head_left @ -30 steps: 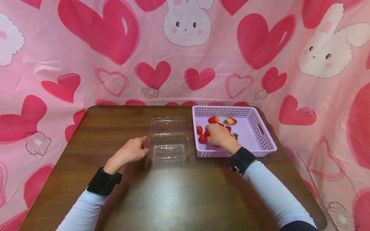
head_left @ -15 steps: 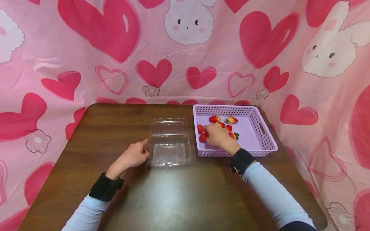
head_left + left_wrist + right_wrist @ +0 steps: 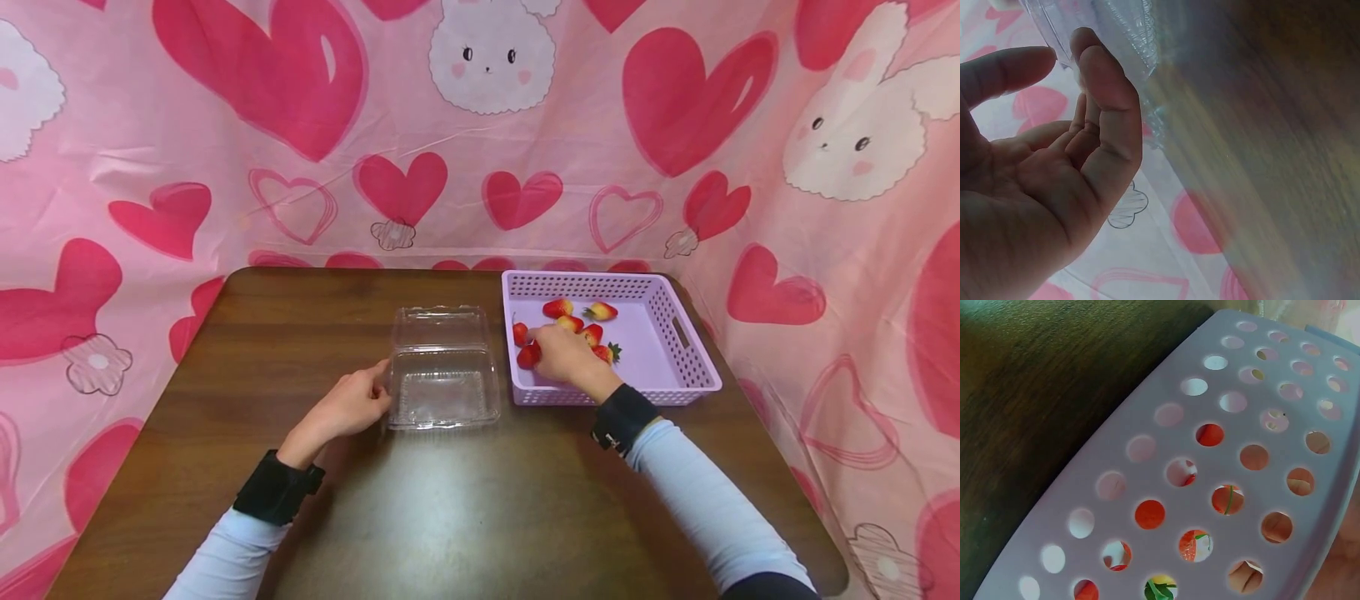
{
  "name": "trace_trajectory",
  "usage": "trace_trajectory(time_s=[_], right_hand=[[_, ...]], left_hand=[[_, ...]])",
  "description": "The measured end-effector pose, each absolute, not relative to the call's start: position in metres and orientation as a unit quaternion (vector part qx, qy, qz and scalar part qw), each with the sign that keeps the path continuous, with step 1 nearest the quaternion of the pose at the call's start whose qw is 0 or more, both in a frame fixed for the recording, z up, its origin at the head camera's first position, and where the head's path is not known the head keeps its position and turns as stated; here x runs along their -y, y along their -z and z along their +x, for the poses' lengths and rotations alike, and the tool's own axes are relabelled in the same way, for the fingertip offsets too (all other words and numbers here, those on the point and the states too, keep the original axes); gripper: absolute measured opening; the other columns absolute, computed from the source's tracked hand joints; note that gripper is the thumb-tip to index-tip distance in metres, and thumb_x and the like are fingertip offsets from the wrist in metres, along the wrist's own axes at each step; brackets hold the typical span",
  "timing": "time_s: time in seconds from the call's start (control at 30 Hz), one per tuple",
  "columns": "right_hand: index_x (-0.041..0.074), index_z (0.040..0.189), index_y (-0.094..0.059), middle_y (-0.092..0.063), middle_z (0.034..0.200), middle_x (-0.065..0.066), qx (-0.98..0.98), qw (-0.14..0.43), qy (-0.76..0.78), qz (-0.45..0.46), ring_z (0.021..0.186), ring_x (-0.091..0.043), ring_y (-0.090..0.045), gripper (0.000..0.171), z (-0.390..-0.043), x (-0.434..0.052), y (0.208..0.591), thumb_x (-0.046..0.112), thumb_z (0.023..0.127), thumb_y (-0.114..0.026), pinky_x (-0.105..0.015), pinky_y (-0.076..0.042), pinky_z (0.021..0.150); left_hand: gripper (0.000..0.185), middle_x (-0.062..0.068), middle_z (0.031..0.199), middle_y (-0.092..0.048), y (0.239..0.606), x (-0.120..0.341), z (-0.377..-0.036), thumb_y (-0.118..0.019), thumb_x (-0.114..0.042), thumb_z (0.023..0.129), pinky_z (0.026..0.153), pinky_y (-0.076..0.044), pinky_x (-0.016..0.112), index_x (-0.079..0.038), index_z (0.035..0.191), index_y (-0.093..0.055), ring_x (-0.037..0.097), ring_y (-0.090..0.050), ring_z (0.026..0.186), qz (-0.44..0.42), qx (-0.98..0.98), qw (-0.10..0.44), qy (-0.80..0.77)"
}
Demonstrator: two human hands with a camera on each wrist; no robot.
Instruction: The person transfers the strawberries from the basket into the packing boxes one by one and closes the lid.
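Container [image 3: 444,398] shifted rightward; left hand [image 3: 349,403] touching it

1 clear plastic clamshell [image 3: 444,398] lies open, lid back, on the surface [image 3: 442,508]; just beside it, a lilac perforated basket [image 3: 645,346] holds loosely clustered red-and-yellow strawberries [image 3: 558,309].

The bare left hand [image 3: 1054,169] has bent fingers, with the thumb apart from them, close to a clear ribbed plastic container [image 3: 1132,26]. Beyond the edge of the dark brown wooden desk [image 3: 1266,150] is heart-printed, white-and-pink cloth [image 3: 1155,215].
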State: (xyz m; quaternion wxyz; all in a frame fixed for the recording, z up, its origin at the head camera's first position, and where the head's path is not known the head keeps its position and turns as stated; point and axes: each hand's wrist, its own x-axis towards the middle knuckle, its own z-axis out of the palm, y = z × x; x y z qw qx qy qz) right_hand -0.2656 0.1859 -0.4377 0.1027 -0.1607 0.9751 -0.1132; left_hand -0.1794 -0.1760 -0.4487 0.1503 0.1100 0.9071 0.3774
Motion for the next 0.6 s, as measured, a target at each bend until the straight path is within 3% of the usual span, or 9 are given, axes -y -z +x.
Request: trace_trajectory(time_s=[0.2, 0.6], right_hand=[[0.007, 0.135, -0.068, -0.072, 0.119, -0.012, -0.976, 0.105, 0.116, -0.154, 0.109, -0.032, -0.065, 0.054, -0.2644, -0.1858, 0.4404, 0.012, 0.085, -0.085, -0.052, -0.057, 0.089], [0.006, 0.131, -0.069, -0.073, 0.112, -0.011, -0.976, 0.109, 0.119, -0.149, 0.103, -0.030, -0.066, 0.052, -0.2647, -0.1839, 0.4413, 0.022, 0.085, -0.088, -0.051, -0.056, 0.092]], left_hand=[[0.071, 0.005, 0.077, -0.056, 0.4492, 0.1737, -0.1784, -0.059, -0.005, 0.097, 0.054, -0.041, 0.031, 0.012, 0.160, -0.029, 0.017, -0.051, 0.059, 0.111, -0.906, 0.145, -0.382], [0.071, 0.006, 0.080, -0.057, 0.4486, 0.1721, -0.1799, -0.060, -0.005, 0.098, 0.055, -0.041, 0.032, 0.012, 0.159, -0.030, 0.018, -0.052, 0.062, 0.118, -0.904, 0.145, -0.385]])
